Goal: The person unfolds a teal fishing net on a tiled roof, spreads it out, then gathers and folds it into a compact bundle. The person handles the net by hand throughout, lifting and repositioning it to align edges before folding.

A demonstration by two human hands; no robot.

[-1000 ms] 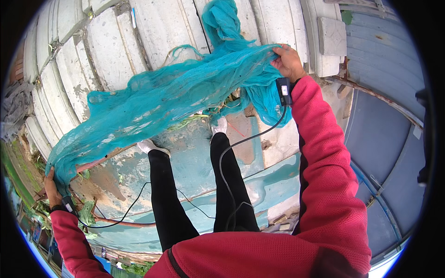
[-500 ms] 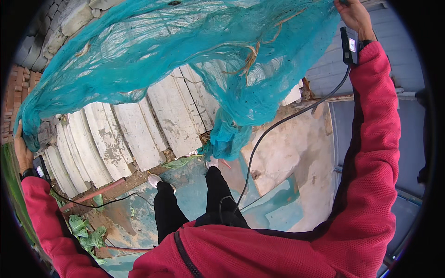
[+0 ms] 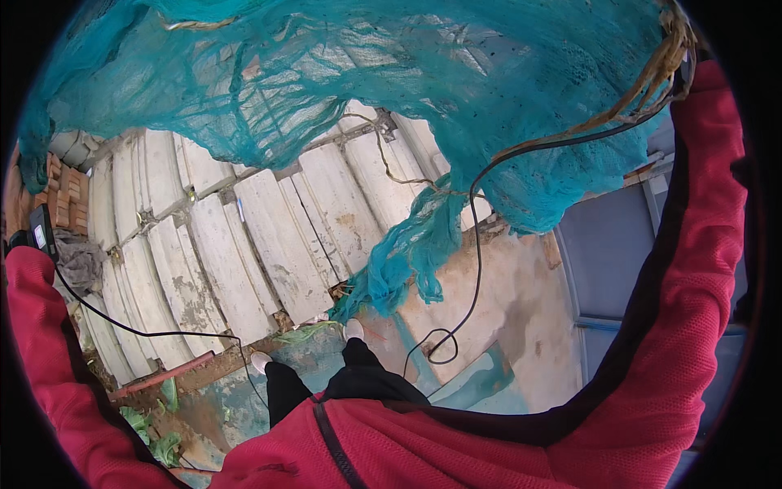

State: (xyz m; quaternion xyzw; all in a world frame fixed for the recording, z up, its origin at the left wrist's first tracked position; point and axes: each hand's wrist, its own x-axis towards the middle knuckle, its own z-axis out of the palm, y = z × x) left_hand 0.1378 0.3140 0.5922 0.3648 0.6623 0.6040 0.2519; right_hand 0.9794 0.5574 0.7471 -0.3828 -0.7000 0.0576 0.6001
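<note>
A torn sheet of teal mesh netting point(image 3: 326, 65) stretches across the upper view, raised between my two arms. Its left end hangs just beyond my left sleeve point(image 3: 41, 285); a black device point(image 3: 42, 232) sits at that wrist, but my left hand lies past the dark rim. On the right, netting and a bundle of dry tan stalks point(image 3: 664, 61) cover the end of my right sleeve point(image 3: 709, 163), so the fingers there are hidden. A ragged tail of the netting point(image 3: 415, 248) droops toward the ground near my feet.
Grey-white corrugated roofing sheets point(image 3: 281, 244) lie ahead of my shoes. Bricks point(image 3: 69, 196) are stacked at far left, with a grey cloth point(image 3: 80, 259) nearby. Leafy plants point(image 3: 163, 448) grow at lower left. Blue-grey panels point(image 3: 607, 253) stand at right. Black cables point(image 3: 478, 269) hang from both wrists.
Both arms have spread wider and the netting has risen and moved outward, uncovering more roofing sheets. My hands, visible gripping the netting before, are out of sight now. The dry stalks have swung right.
</note>
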